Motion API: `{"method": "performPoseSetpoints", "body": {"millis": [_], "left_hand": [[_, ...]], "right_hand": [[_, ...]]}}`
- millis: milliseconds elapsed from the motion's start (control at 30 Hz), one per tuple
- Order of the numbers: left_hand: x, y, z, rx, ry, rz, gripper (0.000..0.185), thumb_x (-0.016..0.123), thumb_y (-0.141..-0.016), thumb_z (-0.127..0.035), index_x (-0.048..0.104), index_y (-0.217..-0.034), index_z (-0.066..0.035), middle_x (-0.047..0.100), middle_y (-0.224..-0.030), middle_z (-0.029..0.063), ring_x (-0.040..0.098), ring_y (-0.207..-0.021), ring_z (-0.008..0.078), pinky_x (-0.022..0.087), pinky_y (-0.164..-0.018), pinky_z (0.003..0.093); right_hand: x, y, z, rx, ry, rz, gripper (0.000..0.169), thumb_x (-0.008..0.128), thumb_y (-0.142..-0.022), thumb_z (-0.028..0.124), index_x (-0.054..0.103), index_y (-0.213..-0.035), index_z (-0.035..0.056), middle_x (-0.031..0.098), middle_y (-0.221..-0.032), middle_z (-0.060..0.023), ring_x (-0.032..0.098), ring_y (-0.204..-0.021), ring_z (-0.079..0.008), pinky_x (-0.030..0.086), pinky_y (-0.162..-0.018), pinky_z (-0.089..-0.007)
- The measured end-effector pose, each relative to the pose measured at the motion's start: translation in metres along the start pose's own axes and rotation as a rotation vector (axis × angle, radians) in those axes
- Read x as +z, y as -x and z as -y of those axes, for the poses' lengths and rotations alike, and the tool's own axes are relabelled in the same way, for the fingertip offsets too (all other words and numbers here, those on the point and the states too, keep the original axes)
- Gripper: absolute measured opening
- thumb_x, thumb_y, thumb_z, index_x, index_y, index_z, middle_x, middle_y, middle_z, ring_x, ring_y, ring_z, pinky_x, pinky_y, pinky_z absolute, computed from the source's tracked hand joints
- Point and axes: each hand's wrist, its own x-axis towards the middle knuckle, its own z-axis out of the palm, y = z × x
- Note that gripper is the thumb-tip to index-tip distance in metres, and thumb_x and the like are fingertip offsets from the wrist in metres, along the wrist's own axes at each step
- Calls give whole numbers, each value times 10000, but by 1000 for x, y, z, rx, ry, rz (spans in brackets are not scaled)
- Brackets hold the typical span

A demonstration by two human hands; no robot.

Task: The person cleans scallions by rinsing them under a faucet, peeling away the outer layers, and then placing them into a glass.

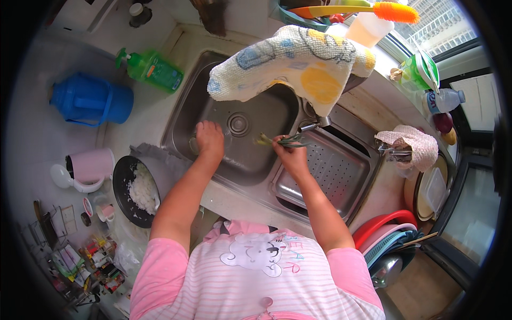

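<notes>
My right hand (294, 158) grips a small bunch of scallions (296, 141) by the middle. Their pale ends point left over the stainless steel sink basin (256, 168), and the green leaves stick out to the right. Inside the basin, near its left wall, is my left hand (211, 140), fingers close together and bent down. A faint, roundish clear thing (193, 145) shows beside it; whether my fingers hold it is hidden. The drain (239, 124) lies just right of that hand. A perforated steel drainer tray (332, 168) sits under my right forearm.
A patterned towel (288, 64) drapes over the sink's back, above the faucet (314, 126). At left stand a green pump bottle (156, 72), a blue thermos jug (96, 99) and a black pan (122, 192) with white rice. Stacked basins (384, 230) stand at right.
</notes>
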Motion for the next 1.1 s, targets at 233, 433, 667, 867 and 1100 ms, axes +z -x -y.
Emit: {"method": "performPoseSetpoints", "body": {"millis": [233, 433, 667, 867, 1100], "left_hand": [[9, 7, 2, -41, 333, -30, 685, 776, -681, -249, 504, -1296, -121, 587, -1117, 71, 536, -1051, 227, 363, -902, 401], [11, 26, -3, 33, 1089, -385, 824, 823, -646, -110, 405, -1354, -60, 508, -1281, 166, 494, -1182, 360, 411, -986, 429], [-3, 60, -11, 160, 1333, -566, 810, 825, -648, -87, 405, -1340, -56, 482, -1321, 173, 442, -1276, 356, 402, -1042, 408], [-19, 74, -11, 158, 1437, -601, 798, 826, -661, -82, 396, -1332, -64, 504, -1316, 149, 482, -1253, 329, 415, -1038, 386], [-25, 75, -8, 186, 1478, -652, 816, 839, -648, -80, 393, -1332, -62, 510, -1304, 152, 513, -1223, 310, 432, -1019, 375]], "right_hand": [[-23, 20, -1, 230, -458, -78, 122, 677, -854, 104, 666, -939, 18, 593, -801, 32, 536, -741, -68, 429, -675, -231], [-34, 29, -15, 334, -568, -125, 170, 673, -854, 124, 654, -984, 15, 618, -836, -8, 576, -772, -106, 473, -712, -267], [-44, 34, -38, 597, -925, -201, 177, 695, -856, 140, 637, -993, 45, 646, -848, -59, 640, -792, -184, 539, -683, -308], [-48, 36, -55, 750, -1175, -228, 169, 701, -864, 168, 628, -957, 48, 639, -833, -72, 638, -762, -202, 553, -659, -311], [-49, 37, -56, 782, -1281, -259, 189, 667, -887, 180, 618, -955, 11, 641, -883, -129, 637, -788, -242, 559, -684, -335]]}}
